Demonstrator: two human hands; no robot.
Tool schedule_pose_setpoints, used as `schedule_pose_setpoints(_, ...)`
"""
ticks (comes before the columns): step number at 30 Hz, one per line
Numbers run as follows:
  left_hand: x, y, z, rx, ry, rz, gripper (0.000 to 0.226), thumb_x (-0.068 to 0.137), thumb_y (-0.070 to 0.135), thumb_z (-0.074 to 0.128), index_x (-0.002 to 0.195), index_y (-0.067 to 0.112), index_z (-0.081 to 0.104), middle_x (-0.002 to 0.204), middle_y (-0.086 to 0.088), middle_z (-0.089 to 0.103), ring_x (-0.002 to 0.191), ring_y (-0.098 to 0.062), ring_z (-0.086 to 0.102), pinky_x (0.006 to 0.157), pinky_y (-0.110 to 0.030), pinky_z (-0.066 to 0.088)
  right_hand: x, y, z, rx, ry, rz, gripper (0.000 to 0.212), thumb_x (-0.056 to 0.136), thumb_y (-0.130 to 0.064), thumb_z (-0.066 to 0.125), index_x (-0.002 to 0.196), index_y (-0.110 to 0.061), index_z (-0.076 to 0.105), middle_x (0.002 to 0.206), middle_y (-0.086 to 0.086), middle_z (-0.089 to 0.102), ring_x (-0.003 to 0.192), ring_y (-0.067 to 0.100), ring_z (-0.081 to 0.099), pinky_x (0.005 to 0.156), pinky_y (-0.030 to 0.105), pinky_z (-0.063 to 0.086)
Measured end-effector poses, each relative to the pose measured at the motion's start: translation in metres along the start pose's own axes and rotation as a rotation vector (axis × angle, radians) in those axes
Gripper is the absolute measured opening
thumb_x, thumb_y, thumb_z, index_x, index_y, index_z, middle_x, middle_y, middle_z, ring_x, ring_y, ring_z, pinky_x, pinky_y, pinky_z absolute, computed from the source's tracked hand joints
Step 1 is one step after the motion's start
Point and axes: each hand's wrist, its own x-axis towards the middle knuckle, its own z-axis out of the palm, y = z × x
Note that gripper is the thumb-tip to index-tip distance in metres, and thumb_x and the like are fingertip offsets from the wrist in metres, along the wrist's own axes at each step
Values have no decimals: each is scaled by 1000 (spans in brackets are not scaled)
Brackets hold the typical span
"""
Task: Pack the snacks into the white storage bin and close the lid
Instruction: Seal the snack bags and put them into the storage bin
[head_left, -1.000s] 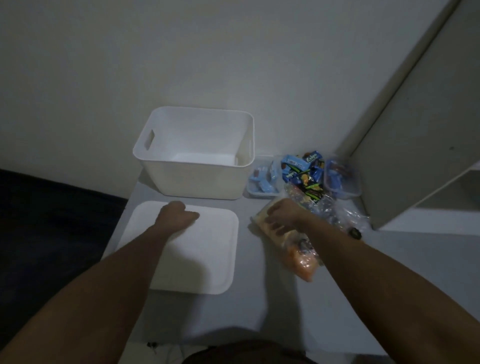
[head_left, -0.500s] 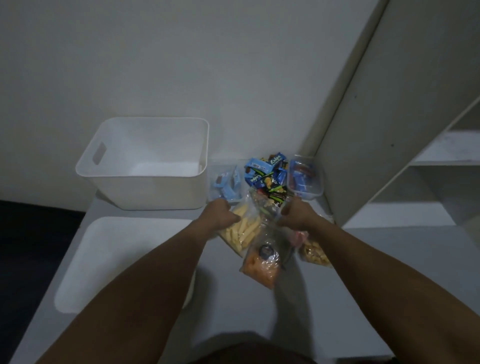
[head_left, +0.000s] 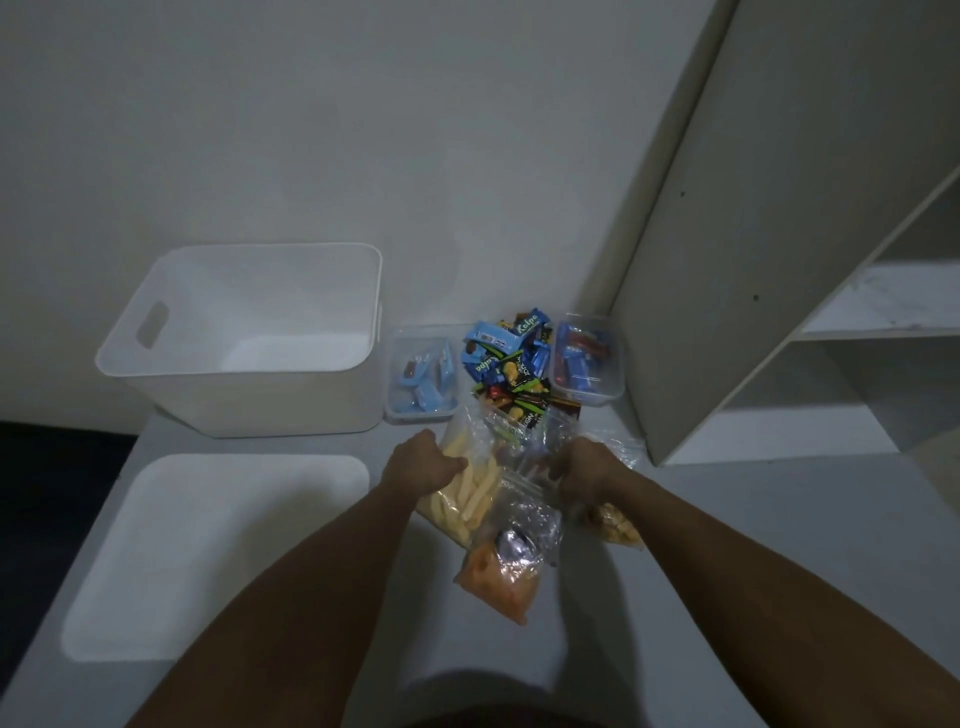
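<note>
The white storage bin stands open and empty at the back left of the table. Its flat white lid lies in front of it. My left hand grips the left edge of a clear bag of pale yellow sticks. My right hand grips the clear plastic of the bags beside it. A bag with orange snacks lies just below both hands, and a bag of golden snacks sits under my right wrist. Loose blue and dark wrapped snacks are piled behind.
Two small clear tubs of wrapped sweets flank the pile, the left tub next to the bin and the right tub by the grey shelf unit. The wall runs along the table's back. The table's left edge drops to a dark floor.
My left hand left the lid and moved right to the yellow stick bag. My right hand shifted right onto the clear bags. The view panned right, and the bags are bunched up between my hands.
</note>
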Motion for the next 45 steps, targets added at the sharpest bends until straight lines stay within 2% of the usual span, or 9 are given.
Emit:
schedule_pose_setpoints(6, 7, -8, 8, -46, -47, 21, 48, 68, 57, 62, 80, 10, 64, 97, -13, 70, 92, -29, 66, 71, -28, 42, 1, 3, 11, 21, -101, -17, 18, 76, -18, 75, 94, -17, 75, 98, 3, 72, 86, 16, 66, 67, 24, 50)
schedule_pose_setpoints(13, 5, -15, 2, -207, -96, 37, 33, 69, 22, 82, 86, 0, 64, 89, -14, 63, 81, -25, 61, 71, -35, 48, -4, -2, 16, 9, -64, -36, 3, 82, -12, 66, 81, -13, 69, 84, 4, 67, 67, 8, 57, 53, 18, 41)
schedule_pose_setpoints(17, -1, -18, -7, -371, -144, 19, 40, 63, 3, 82, 92, 10, 56, 91, -5, 58, 74, -15, 57, 57, -26, 46, -2, -9, 2, 58, -46, -92, 25, 80, -8, 68, 64, -25, 58, 79, 1, 65, 74, 16, 63, 59, 23, 48)
schedule_pose_setpoints(23, -7, -34, -15, -560, -109, 9, 15, 72, 1, 75, 81, 9, 65, 84, -12, 64, 69, -21, 60, 59, -26, 47, 5, -22, 1, 10, 36, -91, 14, 80, -10, 71, 94, -9, 70, 98, 9, 70, 81, 18, 61, 69, 25, 46)
schedule_pose_setpoints(28, -13, -42, -23, -577, -98, 11, 17, 77, 3, 73, 66, 10, 62, 60, -6, 57, 37, -4, 50, 36, -13, 36, 7, -38, 7, 16, 118, -57, 20, 80, -18, 70, 99, -12, 68, 101, 9, 69, 90, 21, 63, 77, 31, 52)
schedule_pose_setpoints(33, -21, -46, -36, -663, -117, 30, 13, 73, -1, 73, 83, 7, 71, 85, -14, 69, 75, -26, 65, 66, -34, 55, 14, -67, -1, 278, 234, -129, 28, 87, -14, 63, 115, -17, 62, 109, 4, 64, 98, 23, 61, 79, 33, 50)
schedule_pose_setpoints(37, -29, -45, -48, -721, -26, 46, 18, 76, -5, 69, 88, 8, 70, 84, -4, 68, 74, -16, 63, 54, -18, 49, 13, -85, -5, 351, 268, -218, 10, 87, -10, 65, 97, -11, 69, 96, 7, 68, 94, 22, 64, 83, 36, 54)
schedule_pose_setpoints(42, -37, -45, -69, -824, 152, 84, 22, 83, 29, 71, 93, 10, 71, 94, -5, 71, 85, -18, 66, 77, -29, 53, 12, -105, -9, 413, 321, -308, 9, 85, -6, 68, 92, -10, 70, 93, 5, 71, 90, 18, 66, 86, 38, 56)
schedule_pose_setpoints(45, -41, -43, -78, -883, 196, 81, 27, 85, 40, 67, 88, 14, 72, 81, -1, 71, 73, -14, 65, 66, -26, 52, 8, -116, -11, 438, 321, -367, 10, 84, -4, 67, 93, -7, 71, 93, 7, 70, 90, 20, 66, 86, 35, 56)
